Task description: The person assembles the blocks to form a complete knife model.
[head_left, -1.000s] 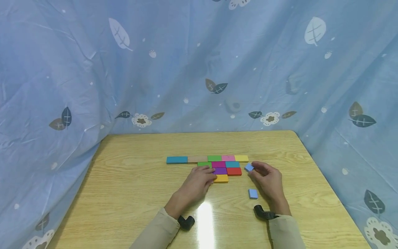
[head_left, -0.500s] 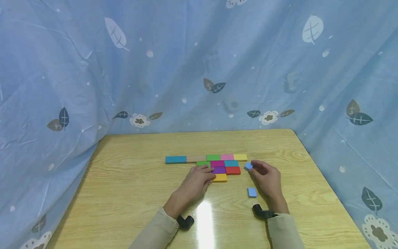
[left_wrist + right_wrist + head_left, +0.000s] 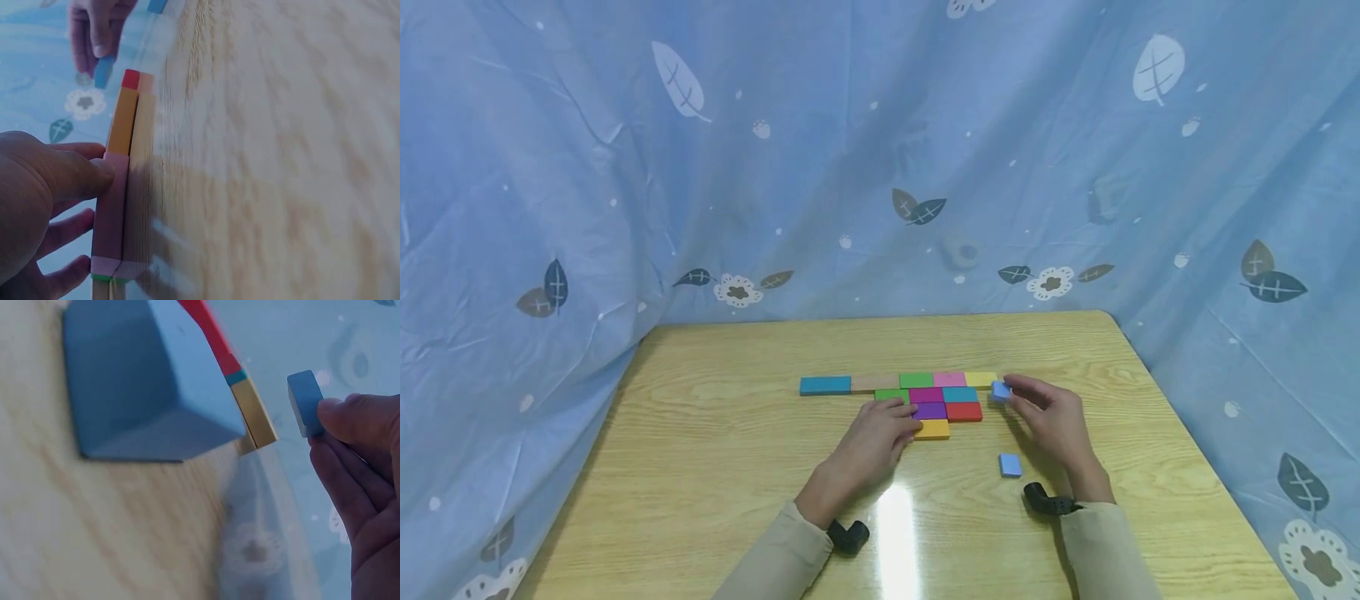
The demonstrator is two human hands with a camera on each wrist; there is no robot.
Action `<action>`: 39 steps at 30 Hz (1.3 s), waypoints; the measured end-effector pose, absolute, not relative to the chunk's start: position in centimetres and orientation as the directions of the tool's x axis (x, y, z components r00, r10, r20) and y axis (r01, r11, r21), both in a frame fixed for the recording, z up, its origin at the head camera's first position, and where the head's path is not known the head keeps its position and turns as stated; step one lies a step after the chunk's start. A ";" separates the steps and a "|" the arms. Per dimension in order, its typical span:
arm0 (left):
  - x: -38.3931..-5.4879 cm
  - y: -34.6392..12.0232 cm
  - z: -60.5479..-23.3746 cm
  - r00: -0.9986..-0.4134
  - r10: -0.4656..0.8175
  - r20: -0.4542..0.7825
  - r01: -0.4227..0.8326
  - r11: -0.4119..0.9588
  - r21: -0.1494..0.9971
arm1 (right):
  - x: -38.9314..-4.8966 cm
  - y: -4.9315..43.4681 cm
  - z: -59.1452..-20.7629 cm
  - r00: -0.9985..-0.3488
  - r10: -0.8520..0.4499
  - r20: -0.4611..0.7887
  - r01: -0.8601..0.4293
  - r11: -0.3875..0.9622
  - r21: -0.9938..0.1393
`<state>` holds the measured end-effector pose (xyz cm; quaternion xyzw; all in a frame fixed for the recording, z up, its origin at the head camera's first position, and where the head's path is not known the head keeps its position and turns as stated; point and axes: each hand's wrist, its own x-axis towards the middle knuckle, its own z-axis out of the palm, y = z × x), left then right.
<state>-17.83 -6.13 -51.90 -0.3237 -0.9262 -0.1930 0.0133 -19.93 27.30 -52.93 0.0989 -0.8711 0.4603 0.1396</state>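
Observation:
Between thumb and fingertips, my right hand [image 3: 1056, 417] pinches a small light blue block [image 3: 1001, 392] beside the right end of the yellow block [image 3: 981, 379]. In the right wrist view that held block [image 3: 305, 403] is clear of the table. My left hand [image 3: 868, 437] rests at the left side of the laid-out blocks, its fingers over the purple block [image 3: 929, 411] and the orange block [image 3: 934, 429]. The left wrist view shows the thumb touching a pink block [image 3: 111, 206], mostly hidden from the head view. A second light blue block [image 3: 1010, 465] lies nearer me.
Flat blocks lie in touching rows: a blue one [image 3: 825, 385], a plain wood one [image 3: 875, 382], a green one [image 3: 916, 380], a pink one [image 3: 949, 379], a magenta one [image 3: 927, 395], a teal one [image 3: 959, 394] and a red one [image 3: 964, 411]. A patterned blue curtain [image 3: 850, 167] surrounds the wooden table [image 3: 700, 467].
My right hand has moved slightly away from me with the light blue block, which has turned straighter and come up near the yellow block's end. The left hand stays in place.

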 end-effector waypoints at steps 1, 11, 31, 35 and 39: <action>-17.8 -6.1 -51.9 -0.791 0.594 0.149 0.604 0.716 0.351 | -20.1 27.2 -52.8 -0.943 -0.064 0.325 -0.303 0.564 -0.768; -17.6 -6.2 -51.8 -0.782 0.608 0.139 0.615 0.715 0.332 | -21.1 26.5 -52.3 -0.954 -0.186 0.234 -0.297 0.669 -0.681; -17.6 -6.1 -52.0 -0.790 0.597 0.144 0.608 0.728 0.317 | -21.8 25.7 -52.4 -0.942 -0.248 0.226 -0.335 0.741 -0.581; -17.5 -6.1 -51.9 -0.798 0.588 0.134 0.595 0.730 0.336 | -22.0 25.6 -52.5 -0.943 -0.246 0.226 -0.333 0.748 -0.574; -17.5 -6.1 -51.9 -0.800 0.584 0.136 0.592 0.732 0.338 | -22.1 25.7 -52.6 -0.947 -0.234 0.219 -0.319 0.753 -0.576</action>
